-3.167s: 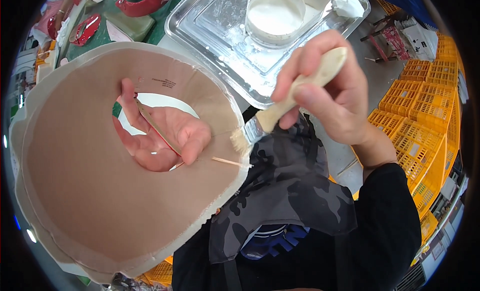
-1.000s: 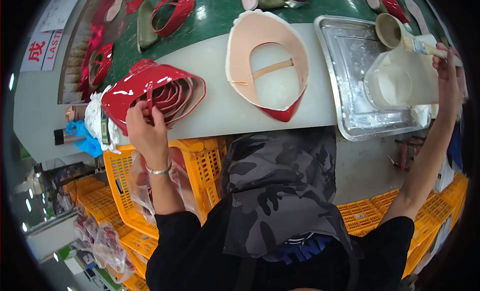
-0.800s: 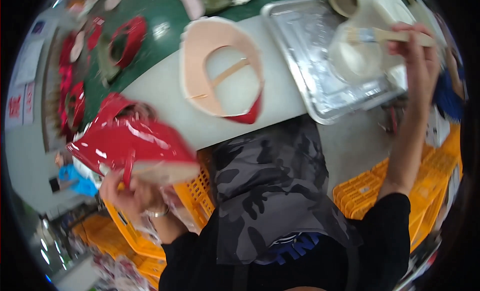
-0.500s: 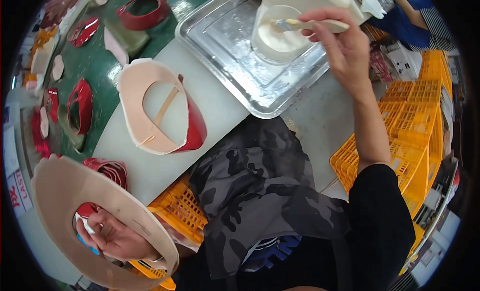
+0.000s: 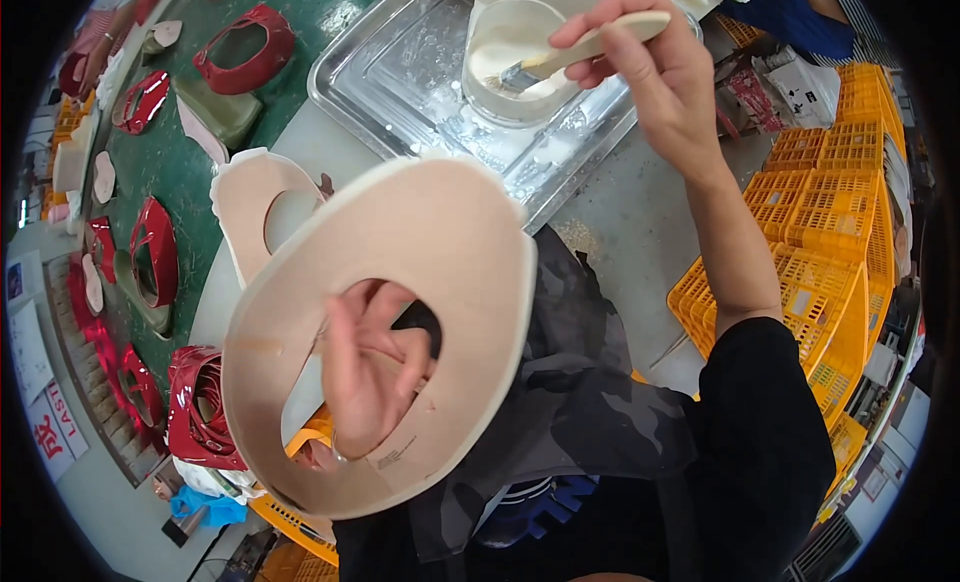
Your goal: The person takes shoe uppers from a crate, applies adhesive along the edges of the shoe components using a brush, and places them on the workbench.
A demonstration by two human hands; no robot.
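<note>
My left hand (image 5: 365, 382) carries a large shoe upper (image 5: 470, 252) with a beige lining. Its bent fingers and palm show through the upper's opening; part of the grip is hidden behind the lining. The fingers of my right hand (image 5: 670, 92) pinch the wooden handle of a flat brush (image 5: 600, 44). The brush's bristles are in a clear round tub (image 5: 485, 102) of creamy white liquid. That tub stands on a wet, white-smeared metal tray (image 5: 370, 82). A second beige-lined upper (image 5: 240, 197) lies on the pale board, partly covered by the one I hold.
Glossy red shoe uppers (image 5: 265, 72) and an olive block (image 5: 225, 112) lie on the green surface at left. A pile of red uppers (image 5: 190, 407) is nearer me. Yellow crates (image 5: 810, 272) are stacked at right. Another person's blue clothing (image 5: 780, 27) shows at the far right.
My left hand has swung the held upper from the lower left up to the middle, before the second upper. The brush tip has moved slightly left and down inside the tub.
</note>
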